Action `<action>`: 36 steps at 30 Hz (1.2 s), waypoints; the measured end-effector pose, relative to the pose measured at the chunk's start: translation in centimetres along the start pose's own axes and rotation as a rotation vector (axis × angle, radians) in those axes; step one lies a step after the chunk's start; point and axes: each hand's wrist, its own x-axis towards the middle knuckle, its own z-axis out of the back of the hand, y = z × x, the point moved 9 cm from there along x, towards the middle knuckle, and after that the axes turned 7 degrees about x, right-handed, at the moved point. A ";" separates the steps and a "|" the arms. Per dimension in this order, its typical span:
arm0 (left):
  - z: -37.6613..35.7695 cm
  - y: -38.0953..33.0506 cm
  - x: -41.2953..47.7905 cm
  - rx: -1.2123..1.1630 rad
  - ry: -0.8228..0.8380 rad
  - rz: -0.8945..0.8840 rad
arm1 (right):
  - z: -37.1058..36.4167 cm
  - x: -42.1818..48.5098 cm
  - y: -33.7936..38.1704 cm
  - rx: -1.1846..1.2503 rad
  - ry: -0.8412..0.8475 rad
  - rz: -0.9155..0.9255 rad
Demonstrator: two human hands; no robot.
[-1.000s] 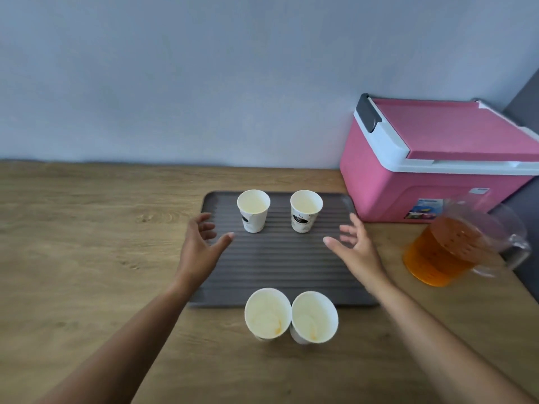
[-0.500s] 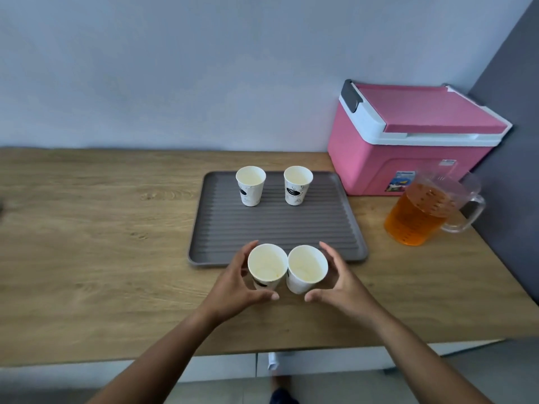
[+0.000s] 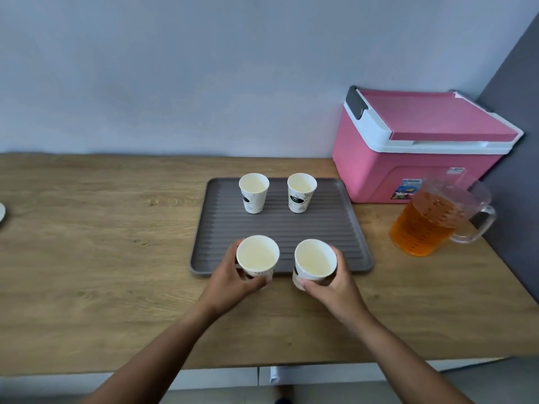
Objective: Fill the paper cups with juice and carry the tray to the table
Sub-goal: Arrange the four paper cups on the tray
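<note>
Each hand holds one empty paper cup at the near edge of the grey ribbed tray [image 3: 344, 225]. The left hand [image 3: 230, 279] wraps its fingers and thumb around the left near cup [image 3: 257, 256]; the right hand [image 3: 335, 282] does the same around the right near cup [image 3: 315, 262], which tilts slightly toward the camera. Whether the cup bases rest on the tray lip, on the wooden counter [image 3: 102, 243], or hang just above either is hidden by the hands.

Two more paper cups stand upright at the far side of the tray, the far left cup [image 3: 253, 193] and the far right cup [image 3: 301, 192], a little apart from each other. All four look dry inside. The clear pitcher of orange juice [image 3: 428, 225] sits on the counter to the right of the tray, just in front of the pink cooler box [image 3: 420, 147], handle pointing right.

The step in hand seems to be seating the near pair on the tray before any pouring, so the task is at an early stage.

Risks from here: thin paper walls buckle under a tight squeeze. A cup set down across the raised rim of the tray would sit crooked and tip once juice goes in. The tilted right cup probably needs levelling first. When the right hand goes for the pitcher, the forearm could sweep over the right near cup and knock the light, empty thing over.
</note>
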 end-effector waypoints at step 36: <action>4.1 1.1 4.4 0.090 -0.126 0.052 | 1.6 6.3 -1.2 -0.017 -0.061 -0.012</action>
